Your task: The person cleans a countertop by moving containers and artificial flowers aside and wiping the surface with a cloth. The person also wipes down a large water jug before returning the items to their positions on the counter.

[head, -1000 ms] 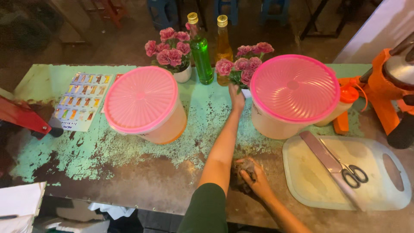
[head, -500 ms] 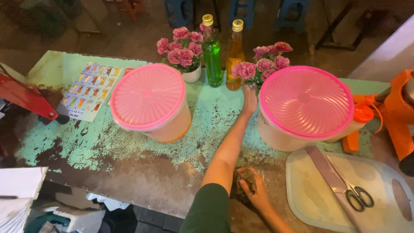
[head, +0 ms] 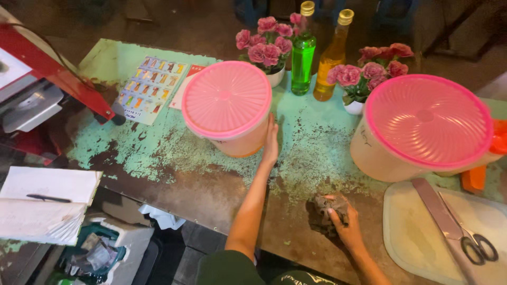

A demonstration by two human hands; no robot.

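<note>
Two hands are working on the worn green table [head: 158, 153]: my left hand [head: 271, 141] is resting open, palm flat against the side of the pink-lidded bucket [head: 228, 108], while my right hand [head: 346, 224] is clutching a dark rag [head: 325, 211] beside the white cutting board [head: 417, 232].

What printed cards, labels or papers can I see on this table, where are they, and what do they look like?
Picture card: flat on the green table's far left; a pale rectangle with rows of small colourful drink pictures.
Red-edged card: tucked between the picture card and the left pink-lidded tub; mostly hidden.
Open notebook: lower left, off the table edge; white pages, a dark pen on top.
The bottles show no labels.
</note>
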